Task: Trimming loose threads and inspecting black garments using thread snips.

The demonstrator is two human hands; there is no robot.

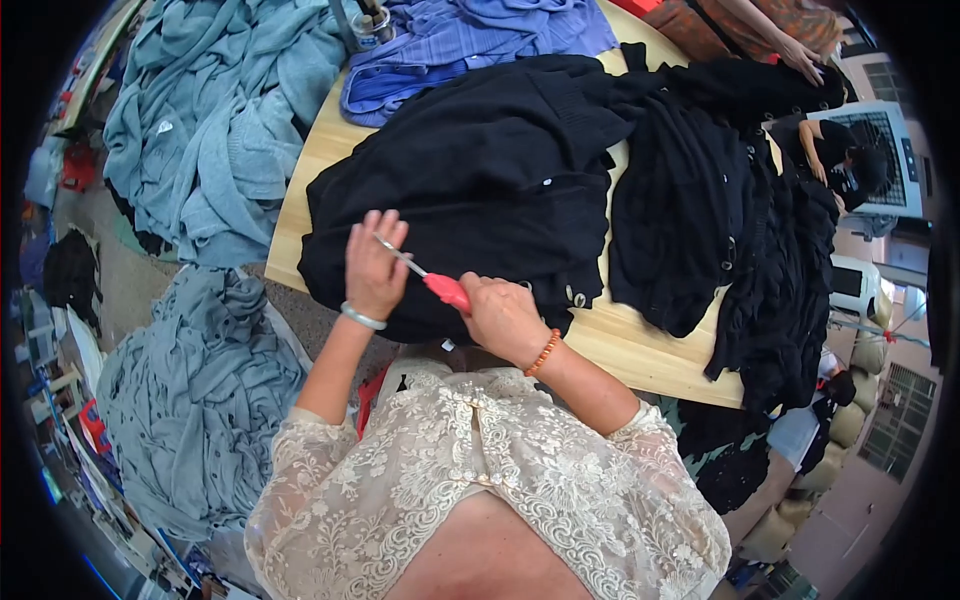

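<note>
My right hand (507, 318) is wrapped round the red handle of a slim tool (443, 288); its exact kind I cannot make out. The tool's thin metal shaft points up and left, its tip in front of the fingers of my left hand (375, 268). That left hand is raised with fingers stretched out, and whether the tip touches it I cannot tell. Beneath both hands a black knitted garment (450, 150) lies spread on the wooden table (640, 335). Small pale buttons or tags show on the garment.
More black garments (690, 200) lie along the table's right side. A purple garment (500, 35) and a jar of tools (371, 27) are at the far side. Blue-grey knit piles (215, 130) stand at left. Another person's hand (797, 55) rests at the far right.
</note>
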